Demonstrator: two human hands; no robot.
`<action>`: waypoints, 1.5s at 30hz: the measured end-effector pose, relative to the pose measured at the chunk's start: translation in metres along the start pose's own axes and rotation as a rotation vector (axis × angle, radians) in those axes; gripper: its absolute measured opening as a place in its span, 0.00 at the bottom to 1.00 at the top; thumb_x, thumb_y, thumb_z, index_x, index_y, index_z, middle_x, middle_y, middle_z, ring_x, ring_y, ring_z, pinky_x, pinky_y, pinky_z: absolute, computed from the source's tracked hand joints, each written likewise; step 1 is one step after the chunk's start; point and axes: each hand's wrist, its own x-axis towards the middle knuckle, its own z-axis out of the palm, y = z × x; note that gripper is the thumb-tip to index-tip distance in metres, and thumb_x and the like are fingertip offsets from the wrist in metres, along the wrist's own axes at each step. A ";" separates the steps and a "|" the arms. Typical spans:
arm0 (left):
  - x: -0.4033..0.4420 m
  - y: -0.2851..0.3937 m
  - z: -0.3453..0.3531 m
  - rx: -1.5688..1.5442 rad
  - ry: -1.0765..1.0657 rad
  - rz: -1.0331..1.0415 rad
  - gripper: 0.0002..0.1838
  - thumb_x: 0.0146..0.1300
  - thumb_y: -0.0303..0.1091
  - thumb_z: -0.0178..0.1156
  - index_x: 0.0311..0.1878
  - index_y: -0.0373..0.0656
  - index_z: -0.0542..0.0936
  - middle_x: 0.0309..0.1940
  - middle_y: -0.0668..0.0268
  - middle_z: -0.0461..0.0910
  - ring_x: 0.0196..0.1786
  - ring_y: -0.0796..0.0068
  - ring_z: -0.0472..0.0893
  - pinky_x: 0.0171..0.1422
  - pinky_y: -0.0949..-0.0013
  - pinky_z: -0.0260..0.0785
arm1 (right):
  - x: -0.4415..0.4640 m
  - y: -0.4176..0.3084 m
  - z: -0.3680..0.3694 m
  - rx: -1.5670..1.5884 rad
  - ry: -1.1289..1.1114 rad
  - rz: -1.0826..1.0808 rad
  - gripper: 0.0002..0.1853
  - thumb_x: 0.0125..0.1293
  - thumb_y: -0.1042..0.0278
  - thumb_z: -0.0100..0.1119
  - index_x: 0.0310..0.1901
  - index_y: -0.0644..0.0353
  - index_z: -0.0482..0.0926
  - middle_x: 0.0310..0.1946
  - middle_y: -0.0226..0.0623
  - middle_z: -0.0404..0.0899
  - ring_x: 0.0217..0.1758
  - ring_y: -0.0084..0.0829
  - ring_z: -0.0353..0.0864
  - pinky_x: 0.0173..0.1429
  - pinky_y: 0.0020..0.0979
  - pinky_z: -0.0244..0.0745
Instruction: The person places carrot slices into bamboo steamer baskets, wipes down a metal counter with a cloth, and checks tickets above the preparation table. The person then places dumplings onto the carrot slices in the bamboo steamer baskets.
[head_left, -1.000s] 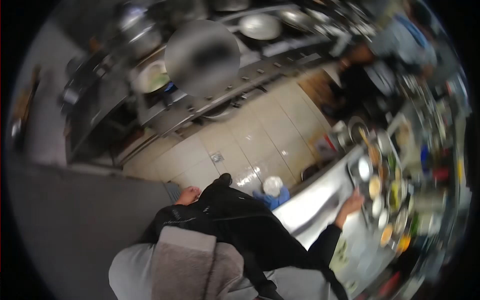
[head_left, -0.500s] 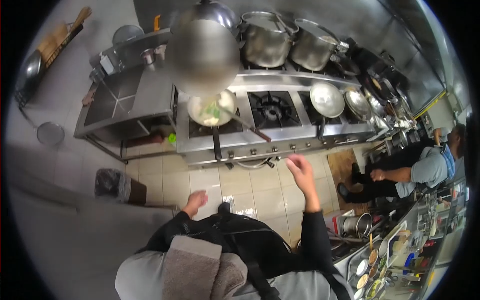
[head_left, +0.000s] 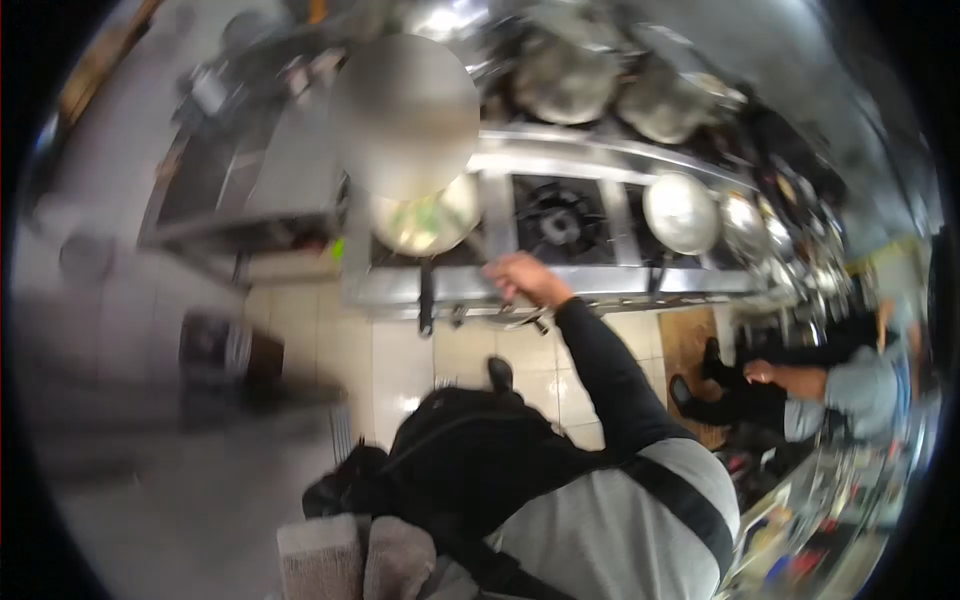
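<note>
In the head view, my right hand [head_left: 528, 278] reaches to the stove front, fingers closed around the handle of a long-handled metal cooking utensil [head_left: 478, 246]. Its far end rests in a frying pan [head_left: 452, 212] on the left burner; food covers the head, so its exact kind is unclear. Pale pieces with some green lie in the pan, and its black handle [head_left: 427, 295] points toward me. My left hand is out of view; only dark sleeve shows at the lower left. A round blurred patch hides the pan's back edge.
Right of the pan is a bare burner [head_left: 560, 222], then a shiny upturned pan [head_left: 681, 213]. Large pots [head_left: 565, 80] stand behind. A steel table [head_left: 290, 185] adjoins on the left, with a bin [head_left: 228, 348] below. A co-worker [head_left: 865, 390] is at the right.
My right hand has moved forward and left from open air onto the utensil's handle. My left hand has dropped out of view. The view has shifted and blurred.
</note>
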 end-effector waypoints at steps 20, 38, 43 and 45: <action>-0.021 0.085 0.182 -0.222 0.091 -0.086 0.05 0.68 0.35 0.55 0.40 0.46 0.77 0.31 0.66 0.75 0.34 0.72 0.75 0.38 0.67 0.67 | -0.126 -0.127 -0.085 0.500 -0.043 -0.001 0.06 0.74 0.64 0.52 0.45 0.55 0.70 0.18 0.24 0.65 0.10 0.19 0.60 0.11 0.24 0.54; -0.007 0.100 0.180 -0.287 0.076 -0.124 0.05 0.69 0.36 0.53 0.37 0.49 0.74 0.29 0.69 0.70 0.33 0.73 0.71 0.37 0.66 0.63 | 0.014 -0.365 -0.275 -1.240 0.535 -0.145 0.26 0.57 0.77 0.55 0.60 0.72 0.72 0.25 0.40 0.77 0.19 0.28 0.73 0.22 0.33 0.71; -0.007 0.092 0.174 -0.304 0.075 -0.131 0.06 0.69 0.36 0.52 0.36 0.50 0.73 0.28 0.70 0.68 0.32 0.73 0.70 0.37 0.66 0.62 | -0.017 -0.384 -0.252 -0.904 0.562 -0.176 0.15 0.58 0.75 0.54 0.47 0.70 0.77 0.26 0.42 0.79 0.20 0.30 0.76 0.23 0.34 0.73; -0.007 0.090 0.173 -0.305 0.073 -0.134 0.06 0.69 0.37 0.52 0.35 0.50 0.73 0.28 0.70 0.67 0.32 0.73 0.69 0.37 0.65 0.61 | -0.014 -0.385 -0.258 -0.755 0.490 -0.161 0.10 0.59 0.75 0.54 0.41 0.68 0.76 0.22 0.38 0.75 0.18 0.28 0.73 0.21 0.33 0.69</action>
